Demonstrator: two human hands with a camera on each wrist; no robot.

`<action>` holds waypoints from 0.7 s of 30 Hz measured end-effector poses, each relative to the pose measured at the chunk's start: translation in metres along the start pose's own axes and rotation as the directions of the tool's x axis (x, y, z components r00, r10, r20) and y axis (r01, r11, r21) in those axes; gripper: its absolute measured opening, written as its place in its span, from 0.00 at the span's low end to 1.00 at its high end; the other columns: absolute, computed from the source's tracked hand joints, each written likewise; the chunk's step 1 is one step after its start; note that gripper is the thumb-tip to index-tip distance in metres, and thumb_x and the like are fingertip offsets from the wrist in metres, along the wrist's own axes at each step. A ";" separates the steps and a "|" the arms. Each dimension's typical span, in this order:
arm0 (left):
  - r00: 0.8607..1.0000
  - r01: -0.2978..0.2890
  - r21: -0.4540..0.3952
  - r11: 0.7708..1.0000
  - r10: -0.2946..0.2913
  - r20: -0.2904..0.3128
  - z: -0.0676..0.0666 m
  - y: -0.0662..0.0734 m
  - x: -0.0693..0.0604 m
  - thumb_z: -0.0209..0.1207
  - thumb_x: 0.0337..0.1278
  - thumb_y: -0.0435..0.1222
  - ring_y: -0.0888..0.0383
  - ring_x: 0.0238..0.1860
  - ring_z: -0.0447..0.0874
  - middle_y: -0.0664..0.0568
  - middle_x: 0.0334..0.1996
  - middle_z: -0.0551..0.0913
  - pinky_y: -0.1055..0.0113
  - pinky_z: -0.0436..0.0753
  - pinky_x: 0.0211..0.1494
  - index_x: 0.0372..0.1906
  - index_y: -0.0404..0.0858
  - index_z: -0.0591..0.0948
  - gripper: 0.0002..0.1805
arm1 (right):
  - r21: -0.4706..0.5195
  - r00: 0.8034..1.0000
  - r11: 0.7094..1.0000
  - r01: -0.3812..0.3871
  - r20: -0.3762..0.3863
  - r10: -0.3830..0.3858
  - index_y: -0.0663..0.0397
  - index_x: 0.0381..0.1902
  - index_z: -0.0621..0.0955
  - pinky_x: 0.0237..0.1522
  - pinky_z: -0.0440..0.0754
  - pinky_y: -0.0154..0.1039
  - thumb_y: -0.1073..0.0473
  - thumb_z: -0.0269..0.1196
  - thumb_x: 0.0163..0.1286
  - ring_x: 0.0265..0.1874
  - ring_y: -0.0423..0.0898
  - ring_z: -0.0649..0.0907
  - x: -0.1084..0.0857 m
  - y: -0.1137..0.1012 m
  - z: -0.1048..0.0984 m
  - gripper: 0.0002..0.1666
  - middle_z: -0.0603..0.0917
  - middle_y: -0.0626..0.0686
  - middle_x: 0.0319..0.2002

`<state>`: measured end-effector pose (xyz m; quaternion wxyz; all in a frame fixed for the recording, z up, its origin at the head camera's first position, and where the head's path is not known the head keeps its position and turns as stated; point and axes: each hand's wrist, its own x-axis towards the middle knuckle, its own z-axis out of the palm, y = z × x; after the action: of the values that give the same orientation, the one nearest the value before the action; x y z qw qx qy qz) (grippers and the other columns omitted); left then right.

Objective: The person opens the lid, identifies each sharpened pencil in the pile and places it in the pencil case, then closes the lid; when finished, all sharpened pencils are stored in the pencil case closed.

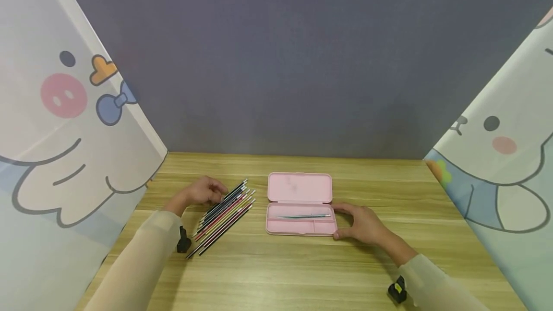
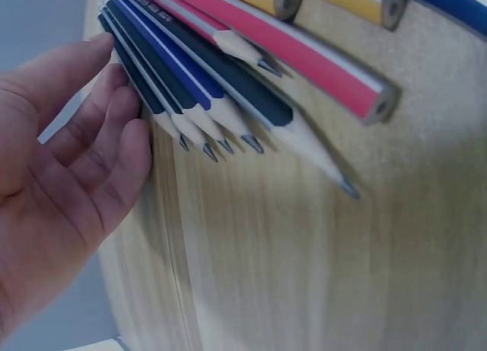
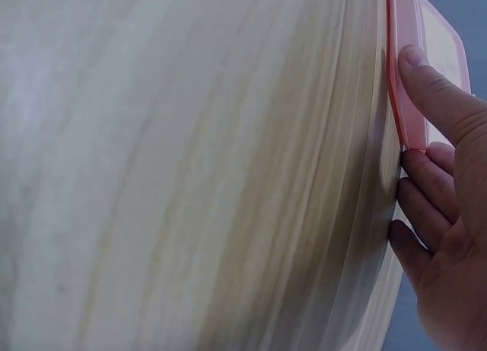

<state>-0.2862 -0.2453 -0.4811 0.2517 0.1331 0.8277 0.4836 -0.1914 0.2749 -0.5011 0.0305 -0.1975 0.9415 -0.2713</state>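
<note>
pencils [image 1: 222,216] lie just beside the left hand [image 1: 205,191].

Pencil case [image 1: 300,187] = all lt pink w/ a greyish smudge in the lid, & the pencil inside [image 1: 302,216] = teal-grn; other pencils [image 1: 224,215] = near-blk, blue, red & yel, some w/ pale lengthwise stripes. Table [image 1: 294,272] = yel-brn w/ streaky woodgrain, back wall [image 1: 276,61] = plain dk grey-blue, sleeves [image 1: 138,258] = cream. L panel [image 1: 30,133] = white w/ pink snout [image 1: 64,102], orange shape [image 1: 102,71] & blue bow [image 1: 109,109]; R panel [image 1: 514,100] = white w/ pink cheek spot [image 1: 504,145].
</note>
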 end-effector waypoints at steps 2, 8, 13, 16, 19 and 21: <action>1.000 -0.014 0.013 1.000 0.014 0.003 0.001 -0.002 0.001 0.59 0.59 0.21 0.61 0.19 0.64 0.47 0.31 0.86 0.65 0.67 0.24 0.57 0.20 0.80 0.20 | -0.006 1.000 1.000 0.003 -0.001 -0.003 0.38 0.67 0.79 0.62 0.77 0.60 0.32 0.80 0.45 0.62 0.58 0.82 0.000 -0.001 0.000 0.51 0.84 0.50 0.63; 1.000 -0.022 0.030 0.999 0.022 -0.001 0.002 -0.002 -0.001 0.57 0.61 0.18 0.61 0.19 0.64 0.49 0.28 0.82 0.68 0.66 0.23 0.56 0.18 0.79 0.18 | -0.003 1.000 1.000 0.000 0.009 0.000 0.40 0.68 0.79 0.62 0.77 0.61 0.32 0.79 0.47 0.63 0.59 0.81 -0.001 -0.002 0.000 0.51 0.83 0.51 0.64; 0.999 -0.007 0.147 0.989 0.015 -0.051 0.006 0.003 0.000 0.57 0.61 0.21 0.60 0.19 0.65 0.50 0.26 0.81 0.66 0.69 0.24 0.54 0.21 0.81 0.17 | 0.007 1.000 1.000 -0.011 0.008 0.011 0.38 0.68 0.79 0.63 0.77 0.61 0.33 0.80 0.46 0.63 0.59 0.81 -0.001 -0.003 -0.001 0.51 0.83 0.51 0.64; 0.995 0.003 0.298 0.955 0.026 -0.092 0.009 0.007 0.002 0.61 0.59 0.23 0.60 0.24 0.72 0.50 0.28 0.82 0.65 0.75 0.28 0.50 0.25 0.84 0.14 | 0.005 1.000 1.000 -0.015 0.014 0.015 0.37 0.68 0.78 0.63 0.76 0.61 0.33 0.80 0.46 0.63 0.59 0.81 0.000 -0.004 -0.001 0.51 0.83 0.50 0.65; 0.991 -0.002 0.453 0.891 0.062 -0.117 0.012 0.012 0.002 0.64 0.54 0.25 0.56 0.32 0.81 0.48 0.32 0.85 0.60 0.82 0.36 0.46 0.29 0.86 0.12 | 0.010 0.999 1.000 -0.029 0.020 0.029 0.35 0.68 0.79 0.64 0.76 0.61 0.33 0.80 0.45 0.64 0.58 0.81 0.000 -0.004 -0.002 0.51 0.83 0.49 0.65; 0.989 -0.002 0.516 0.857 0.078 -0.125 0.014 0.017 0.003 0.66 0.53 0.26 0.54 0.37 0.83 0.47 0.35 0.87 0.57 0.84 0.42 0.44 0.31 0.86 0.12 | 0.003 1.000 1.000 -0.021 0.020 0.021 0.36 0.68 0.79 0.63 0.76 0.61 0.33 0.80 0.45 0.63 0.59 0.81 0.001 -0.003 -0.002 0.51 0.83 0.50 0.64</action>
<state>-0.2815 -0.2259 -0.4730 0.1376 0.1779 0.9395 0.2583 -0.1911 0.2729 -0.4981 0.0429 -0.1903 0.9428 -0.2705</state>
